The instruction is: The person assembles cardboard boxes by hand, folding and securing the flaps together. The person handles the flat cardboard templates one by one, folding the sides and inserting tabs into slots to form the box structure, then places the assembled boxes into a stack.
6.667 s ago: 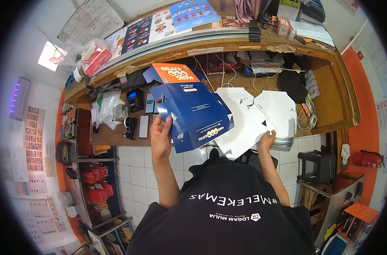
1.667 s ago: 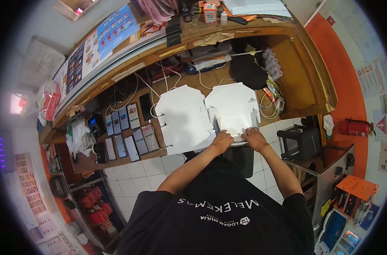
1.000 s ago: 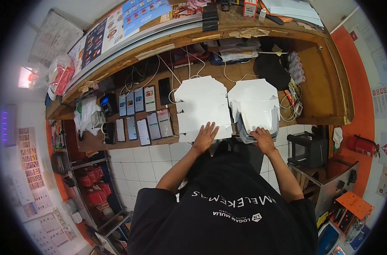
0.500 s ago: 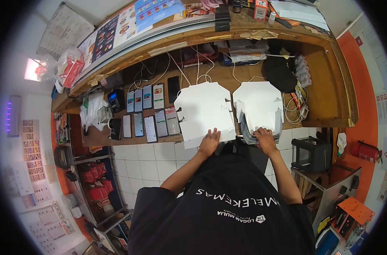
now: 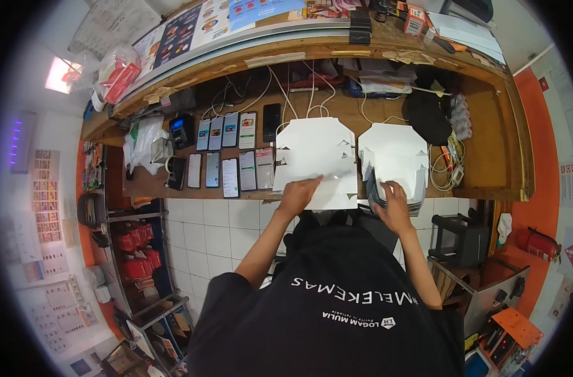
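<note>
Two stacks of white die-cut card blanks with notched sides lie side by side at the bench's front edge. My left hand [image 5: 301, 193] rests over the near part of the left stack [image 5: 314, 147], its index finger stretched out across the top sheet and the other fingers partly hidden beneath the hand. On the right stack [image 5: 394, 151], the near part is made of folded-up, nested card with dark grey edges. My right hand [image 5: 394, 205] lies at that near end, fingers spread and thumb apart, touching the card.
Several phones [image 5: 230, 177] lie in two rows on the wooden bench [image 5: 154, 187], left of the stacks. White cables [image 5: 324, 100] run behind them. A black cloth item [image 5: 428, 116] sits at the back right. A raised shelf [image 5: 261, 50] overhangs the bench's far side.
My left hand has shifted from the left stack's near edge, fingers flat, to its left part with the index finger extended. The right hand's fingers have lifted slightly. The whole view has shifted.
</note>
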